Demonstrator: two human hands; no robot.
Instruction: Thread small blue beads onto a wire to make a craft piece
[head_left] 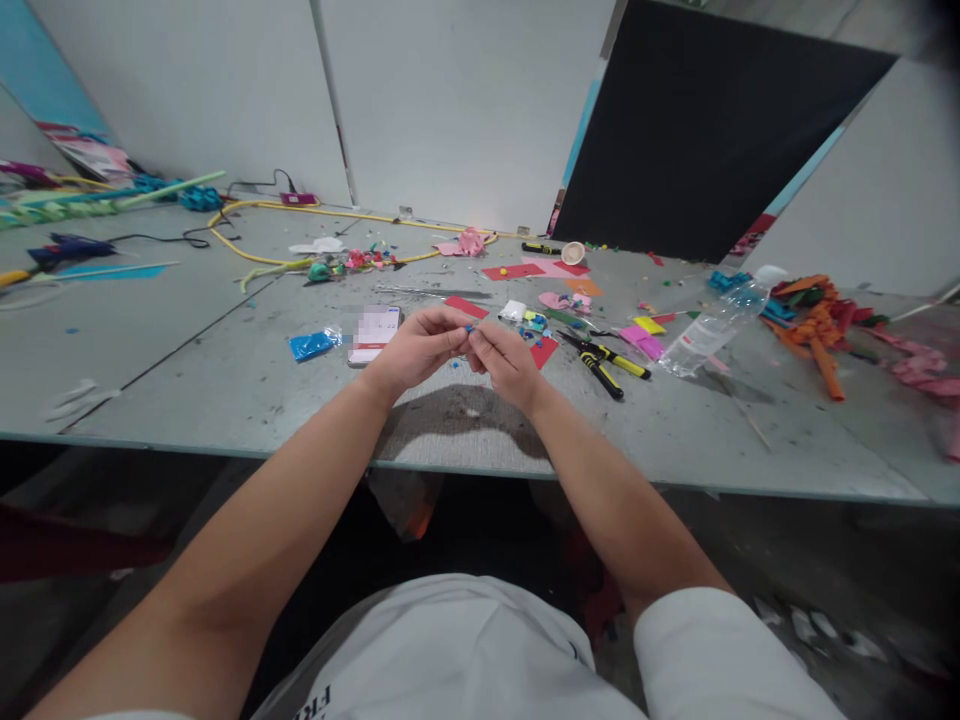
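A tiny blue piece [469, 328], perhaps soft clay, sits between the fingertips of both hands, just above the table. My left hand [421, 348] pinches it from one side, thumb against the fingers. From the other side my right hand [507, 364] closes on it, its fingers partly hidden. A phone [367, 346] lies beside my left wrist, with a blue packet [313, 345] to its left. Close behind my right hand are a white packet [513, 311], small blue bits and red paper [543, 352]. Yellow-and-black pliers [602, 362] rest to the right.
A clear plastic bottle [716, 325] lies at the right, near crumpled orange paper [814, 310]. Pink and yellow packets [643, 340] are beside the pliers. A yellow cable [345, 210] loops across the back. A glue gun [71, 248] lies far left. The grey table's front edge [465, 468] runs below my hands.
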